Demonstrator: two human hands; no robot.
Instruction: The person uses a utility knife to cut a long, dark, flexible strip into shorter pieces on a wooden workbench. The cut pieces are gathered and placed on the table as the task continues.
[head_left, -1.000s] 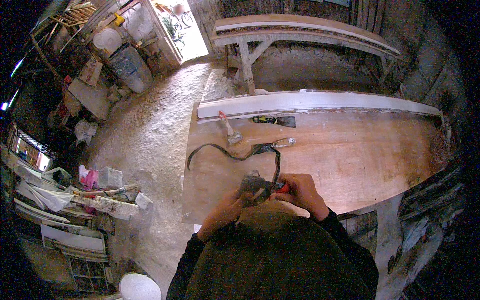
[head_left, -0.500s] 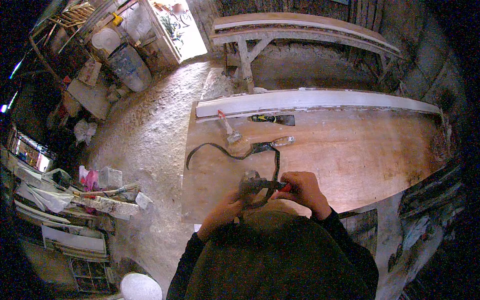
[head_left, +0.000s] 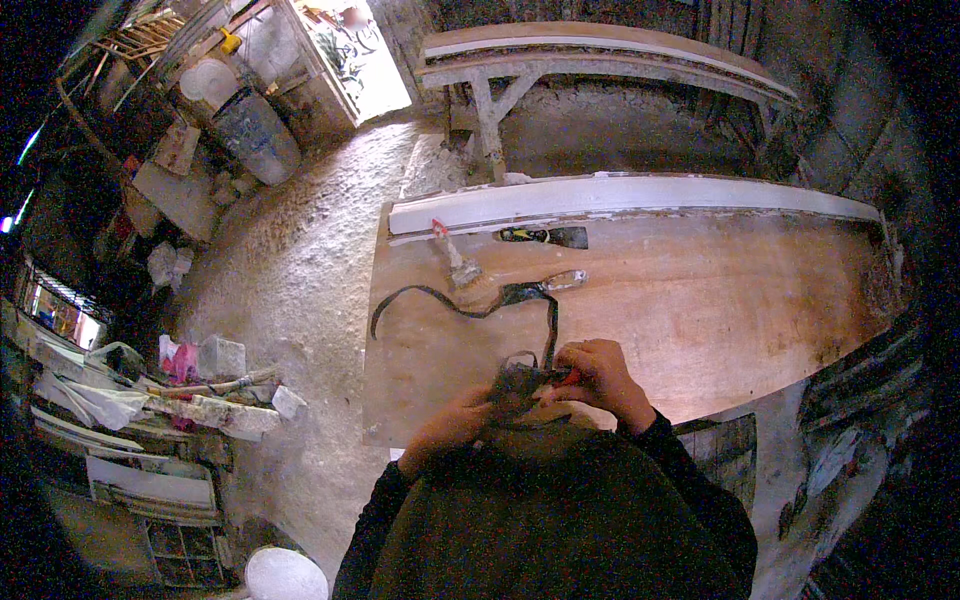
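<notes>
My left hand (head_left: 462, 418) is closed on a small dark object with a black strap (head_left: 553, 330), held low in front of my body. The object's kind is too blurred to tell. Against its right side, my right hand (head_left: 605, 375) pinches a small red-ended tool (head_left: 569, 378), mostly hidden by the fingers. From the hands the strap runs up onto the wooden tabletop (head_left: 680, 320). There it meets a putty knife (head_left: 565, 281) with a pale handle and trails left in a curve. A red-tipped paintbrush (head_left: 452, 253) lies beyond it, beside a black-and-yellow-handled scraper (head_left: 545, 237).
A long white moulding (head_left: 640, 192) lines the table's far edge. Behind it stands a wooden bench (head_left: 600, 68) bearing another strip. On the left are a blue-grey barrel (head_left: 257, 135) and piled boards. A white round lid or bucket (head_left: 286, 574) sits at lower left.
The dark object has turned in my left hand, and the strap now forms a small loop above it. My right hand has shifted slightly up and left with the red-ended tool.
</notes>
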